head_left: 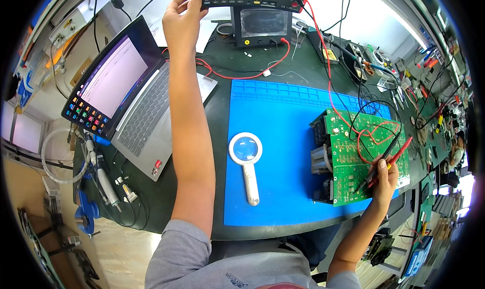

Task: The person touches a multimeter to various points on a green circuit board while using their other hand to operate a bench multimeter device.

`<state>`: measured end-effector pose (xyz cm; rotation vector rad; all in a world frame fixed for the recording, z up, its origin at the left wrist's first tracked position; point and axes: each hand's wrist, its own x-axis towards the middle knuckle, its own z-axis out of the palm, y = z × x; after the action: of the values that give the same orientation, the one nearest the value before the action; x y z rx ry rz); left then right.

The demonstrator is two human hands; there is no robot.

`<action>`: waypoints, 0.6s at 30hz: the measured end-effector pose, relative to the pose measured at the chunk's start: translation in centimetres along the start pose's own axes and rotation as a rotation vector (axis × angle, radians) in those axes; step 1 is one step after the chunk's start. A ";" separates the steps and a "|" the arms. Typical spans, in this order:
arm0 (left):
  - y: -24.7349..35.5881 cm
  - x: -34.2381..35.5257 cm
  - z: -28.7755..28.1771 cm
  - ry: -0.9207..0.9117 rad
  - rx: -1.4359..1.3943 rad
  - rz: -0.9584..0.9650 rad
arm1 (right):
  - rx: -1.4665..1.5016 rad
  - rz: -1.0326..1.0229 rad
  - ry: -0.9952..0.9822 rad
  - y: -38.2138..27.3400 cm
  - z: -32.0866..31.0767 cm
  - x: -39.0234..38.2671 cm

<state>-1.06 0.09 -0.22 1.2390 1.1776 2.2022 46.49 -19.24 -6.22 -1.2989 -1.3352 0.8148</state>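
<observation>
Clasped together in right hand (385,176): red probe (402,149) and black probe (391,147), over lower right of green circuit board (348,172); contact of tips unclear. Along left edge of board, black and silver parts. Beneath it, right part of blue mat (288,198). Farther left on mat, flat: white-rimmed magnifier (251,185), handle toward near edge. From right end of dark, red-cornered meter (237,0), down to board: red lead (316,26). At meter's left end, left hand (183,20), thumb against front, fingers bent; gripping or just touching, hard to say. Left of mat, on dark bench (220,132): open laptop (151,107), screen lit.
</observation>
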 end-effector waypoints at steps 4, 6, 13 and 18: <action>0.4 -0.1 0.1 0.007 0.030 -0.017 | 0.007 0.020 0.002 -0.2 0.2 0.2; -0.1 0.2 0.1 0.028 0.009 0.012 | 0.044 0.031 -0.022 -0.2 0.0 0.6; 0.0 -0.2 0.2 -0.008 -0.004 -0.013 | 0.047 0.143 -0.064 -2.0 0.0 2.4; 1.6 -1.0 0.5 0.033 0.076 -0.048 | -0.029 0.166 -0.205 -4.9 2.9 4.2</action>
<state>0.10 -1.25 0.63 1.1952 1.3018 2.1696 43.07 -15.46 -1.27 -1.3918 -1.4164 1.0696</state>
